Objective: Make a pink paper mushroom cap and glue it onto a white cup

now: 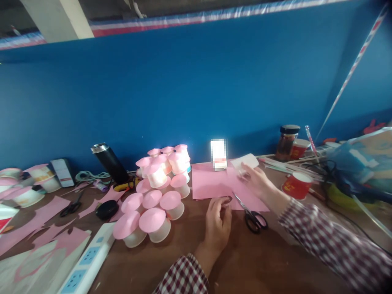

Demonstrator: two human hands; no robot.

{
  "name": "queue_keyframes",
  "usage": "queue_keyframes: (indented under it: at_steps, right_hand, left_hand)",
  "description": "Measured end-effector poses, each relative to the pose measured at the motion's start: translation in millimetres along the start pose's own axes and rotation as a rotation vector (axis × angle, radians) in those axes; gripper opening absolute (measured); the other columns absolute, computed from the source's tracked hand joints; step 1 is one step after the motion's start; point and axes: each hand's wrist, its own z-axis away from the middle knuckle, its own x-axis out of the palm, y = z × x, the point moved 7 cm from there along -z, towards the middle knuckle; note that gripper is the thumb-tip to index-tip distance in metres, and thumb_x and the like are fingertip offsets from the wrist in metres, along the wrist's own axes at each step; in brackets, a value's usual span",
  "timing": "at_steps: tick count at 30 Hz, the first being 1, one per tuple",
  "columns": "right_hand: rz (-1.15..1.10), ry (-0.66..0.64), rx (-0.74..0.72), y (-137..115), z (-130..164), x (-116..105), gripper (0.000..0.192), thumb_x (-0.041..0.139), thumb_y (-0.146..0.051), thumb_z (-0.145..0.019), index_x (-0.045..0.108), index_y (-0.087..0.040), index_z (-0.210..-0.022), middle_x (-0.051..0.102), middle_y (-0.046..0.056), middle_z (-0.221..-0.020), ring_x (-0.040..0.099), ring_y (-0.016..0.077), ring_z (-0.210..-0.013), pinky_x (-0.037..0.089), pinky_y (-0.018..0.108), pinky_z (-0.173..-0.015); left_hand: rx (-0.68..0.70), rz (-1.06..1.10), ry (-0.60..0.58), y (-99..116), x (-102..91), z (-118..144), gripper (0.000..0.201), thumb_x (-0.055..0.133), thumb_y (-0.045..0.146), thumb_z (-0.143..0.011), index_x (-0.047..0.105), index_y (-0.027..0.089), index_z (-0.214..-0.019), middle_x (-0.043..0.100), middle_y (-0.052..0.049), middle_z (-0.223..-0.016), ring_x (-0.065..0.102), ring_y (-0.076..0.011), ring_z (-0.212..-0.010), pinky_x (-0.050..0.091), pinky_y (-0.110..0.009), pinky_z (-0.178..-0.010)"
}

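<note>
Hidden or unclear: the card (218,154) standing at the blue wall (196,90) is blurred out and its face cannot be read. The bag (364,163) at far right is motion-blurred. The power strip (88,261) is cut off by the lower edge.

Writing: the red paper cup (296,185) bears a gold mark, illegible. No other label can be read.

Count: two pairs of scissors, one (252,215) beside the hands, one (72,206) at left; one black flask (110,162); one jar (286,142). The pink-topped cups (159,192) stand clustered; exact number uncertain.

Hands: the left hand (218,222) presses loosely curled fingers on the near edge of the pink paper (211,183), which lies flat on the bench (245,261). The right hand (255,179) rests on the paper's far side, pinching a white piece (245,160).
</note>
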Motion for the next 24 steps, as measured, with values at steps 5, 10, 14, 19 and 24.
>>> queue_keyframes:
  at_steps: [5,10,14,19,24]
  right_hand:
    - [-0.276,-0.355,0.183,7,90,35,0.027,0.064,-0.039,-0.077,0.059,-0.021,-0.096,0.067,0.005,-0.093,0.064,0.021,-0.086,0.052,0.035,-0.076]
    - [-0.307,-0.368,0.19,13,110,41,0.024,0.064,-0.036,-0.079,0.061,-0.021,-0.098,0.067,0.003,-0.099,0.063,0.0196,-0.089,0.05,0.032,-0.081]
    - [-0.232,-0.298,0.154,12,88,30,0.03,0.062,-0.045,-0.076,0.061,-0.02,-0.093,0.068,0.005,-0.092,0.064,0.0215,-0.083,0.053,0.032,-0.07]
    - [0.109,0.028,-0.039,2,26,-18,0.032,0.061,-0.043,-0.075,0.059,-0.017,-0.094,0.068,0.006,-0.088,0.065,0.0204,-0.078,0.054,0.032,-0.066]
    - [0.399,0.283,-0.153,-6,-30,-52,0.035,0.058,-0.035,-0.083,0.055,-0.015,-0.111,0.064,0.007,-0.097,0.062,0.0223,-0.086,0.054,0.037,-0.07]
  left_hand:
    - [-0.065,0.046,0.084,2,-4.1,6,0.021,0.052,0.028,-0.086,0.055,0.018,-0.104,0.059,-0.007,-0.095,0.057,-0.0153,-0.082,0.048,-0.028,-0.072]
    - [-0.022,-0.02,0.055,7,-6.0,7,0.021,0.048,0.026,-0.087,0.057,0.017,-0.071,0.055,-0.003,-0.074,0.051,-0.0132,-0.07,0.041,-0.024,-0.064]
    - [-0.018,-0.048,0.098,7,-11.6,7,0.024,0.046,0.027,-0.088,0.054,0.017,-0.069,0.052,-0.001,-0.068,0.047,-0.0126,-0.066,0.038,-0.024,-0.062]
    - [-0.124,-0.05,0.175,-4,-17.6,6,0.025,0.045,0.032,-0.088,0.052,0.017,-0.07,0.054,-0.001,-0.064,0.05,-0.0128,-0.06,0.039,-0.024,-0.059]
    - [-0.29,0.062,0.22,-20,-18.7,7,0.027,0.042,0.039,-0.089,0.051,0.018,-0.073,0.057,-0.001,-0.058,0.056,-0.0141,-0.055,0.043,-0.025,-0.056]
